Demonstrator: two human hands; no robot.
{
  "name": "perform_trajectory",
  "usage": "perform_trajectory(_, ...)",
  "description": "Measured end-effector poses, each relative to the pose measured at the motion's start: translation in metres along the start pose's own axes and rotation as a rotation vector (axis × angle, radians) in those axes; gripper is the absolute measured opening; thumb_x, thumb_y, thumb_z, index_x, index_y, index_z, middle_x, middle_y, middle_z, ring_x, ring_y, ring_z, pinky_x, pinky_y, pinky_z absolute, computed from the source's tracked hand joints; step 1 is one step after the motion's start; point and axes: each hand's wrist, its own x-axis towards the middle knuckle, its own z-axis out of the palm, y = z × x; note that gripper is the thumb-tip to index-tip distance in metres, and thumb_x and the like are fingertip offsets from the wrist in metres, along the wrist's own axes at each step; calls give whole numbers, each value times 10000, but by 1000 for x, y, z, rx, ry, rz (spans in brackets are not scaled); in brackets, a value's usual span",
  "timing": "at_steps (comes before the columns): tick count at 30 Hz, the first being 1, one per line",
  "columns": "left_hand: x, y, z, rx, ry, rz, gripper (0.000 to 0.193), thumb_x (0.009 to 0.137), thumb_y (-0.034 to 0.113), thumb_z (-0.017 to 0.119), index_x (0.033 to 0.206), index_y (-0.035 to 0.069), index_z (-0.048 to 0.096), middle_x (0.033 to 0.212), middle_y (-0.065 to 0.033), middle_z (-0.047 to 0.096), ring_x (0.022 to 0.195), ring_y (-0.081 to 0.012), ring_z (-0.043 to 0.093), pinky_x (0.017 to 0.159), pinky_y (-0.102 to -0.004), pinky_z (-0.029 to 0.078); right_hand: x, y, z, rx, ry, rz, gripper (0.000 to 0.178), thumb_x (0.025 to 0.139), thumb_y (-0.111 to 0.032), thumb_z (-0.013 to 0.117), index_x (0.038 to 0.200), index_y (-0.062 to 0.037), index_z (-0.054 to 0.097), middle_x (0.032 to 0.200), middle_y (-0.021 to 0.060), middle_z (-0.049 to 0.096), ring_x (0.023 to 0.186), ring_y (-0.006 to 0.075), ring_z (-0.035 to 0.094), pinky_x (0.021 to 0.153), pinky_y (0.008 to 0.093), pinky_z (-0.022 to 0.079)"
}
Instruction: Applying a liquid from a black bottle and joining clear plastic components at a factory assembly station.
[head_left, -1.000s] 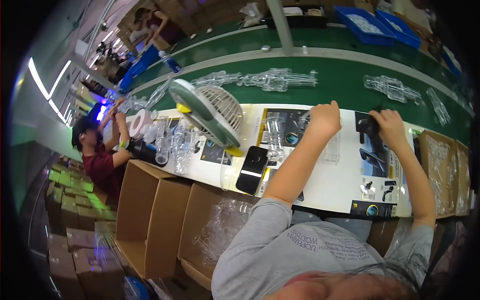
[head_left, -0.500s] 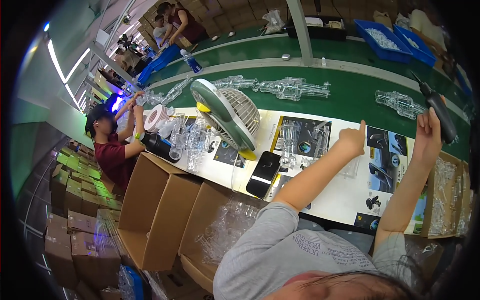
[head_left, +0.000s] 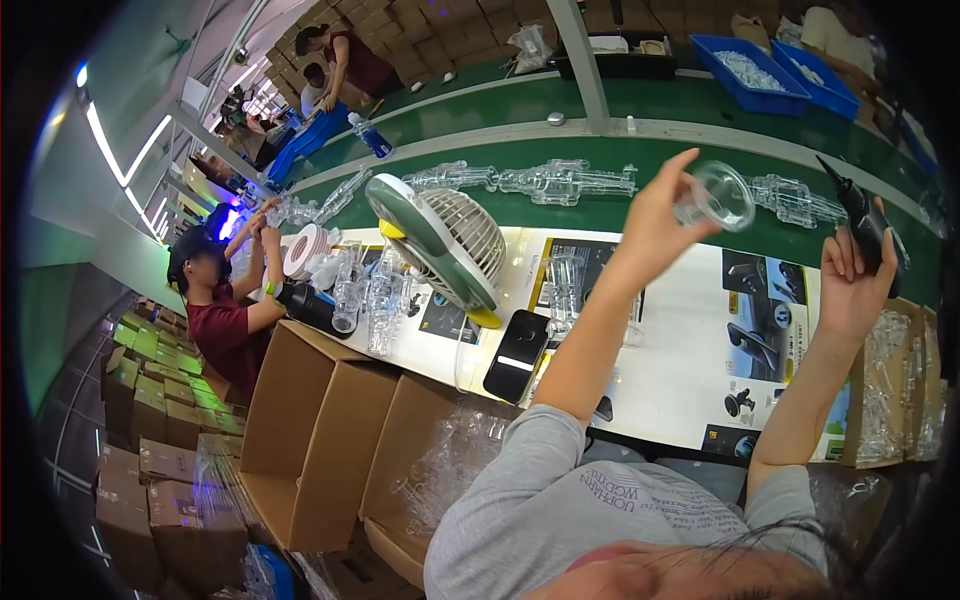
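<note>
My left hand (head_left: 655,225) is raised over the table, its fingers closed on the side of a clear round plastic cup-like piece (head_left: 735,200) with a thick rim. At the right, my right hand (head_left: 852,275) grips a black handheld tool (head_left: 872,225), which looks like an electric screwdriver; its thin tip points up and to the left. Between the two hands, a clear plastic assembly (head_left: 795,200) lies on the green belt (head_left: 440,150). Clear tube-like parts (head_left: 566,290) stand on the white table beyond my left forearm.
A green-and-white fan (head_left: 440,240) and a black phone (head_left: 516,355) sit on the table (head_left: 660,400). Cardboard boxes (head_left: 315,430) stand at its near left edge. An open carton (head_left: 858,400) of clear parts is at the right. A co-worker (head_left: 220,300) works at the left.
My left hand has risen from over the table toward the belt, and a clear cup-like piece now shows in its fingers. My right hand still holds the black tool, slightly lower.
</note>
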Motion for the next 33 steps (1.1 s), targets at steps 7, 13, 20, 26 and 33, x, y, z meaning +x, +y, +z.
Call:
perform_trajectory(7, 3, -13, -30, -636, 80, -140, 565, 703, 59, 697, 1189, 40, 410, 1004, -119, 570, 941, -202, 569, 859, -305, 433, -18, 7, 19, -90, 71, -19, 479, 823, -166, 555, 1242, 12, 405, 576, -26, 271, 484, 52, 232, 465, 194, 207)
perform_trajectory(13, -6, 3, -31, -745, 99, -110, 482, 754, 52, 634, 1167, 23, 389, 1008, -163, 587, 942, -249, 583, 866, -346, 428, -32, 29, 35, -284, 127, -23, 449, 787, -179, 582, 1177, 10, 467, 983, 78, 555, 759, 111, 571, 628, 225, 519)
perform_trajectory(20, -5, 34, -16, -230, 100, 108, 449, 634, 17, 722, 1048, 0, 549, 1009, -68, 593, 944, -166, 547, 851, -286, 417, -49, 21, 55, -418, -43, -26, 463, 740, -108, 576, 1155, 28, 423, 1064, 111, 506, 885, 154, 558, 770, 278, 492)
perform_trajectory(26, -9, 37, -17, -65, 110, 227, 479, 635, 8, 735, 1065, -5, 525, 1049, -107, 577, 976, -182, 539, 874, -299, 411, -59, 17, 56, -597, -59, -53, 402, 693, -87, 605, 1061, -9, 464, 1049, 103, 507, 847, 151, 558, 747, 263, 489)
perform_trajectory(33, -11, 38, -17, -25, 147, 229, 455, 628, 33, 739, 1040, 1, 547, 1033, -98, 586, 969, -203, 540, 866, -315, 408, -61, 21, 57, -643, -82, -39, 375, 665, -104, 619, 1011, -13, 507, 1023, 95, 517, 830, 148, 555, 729, 260, 481)
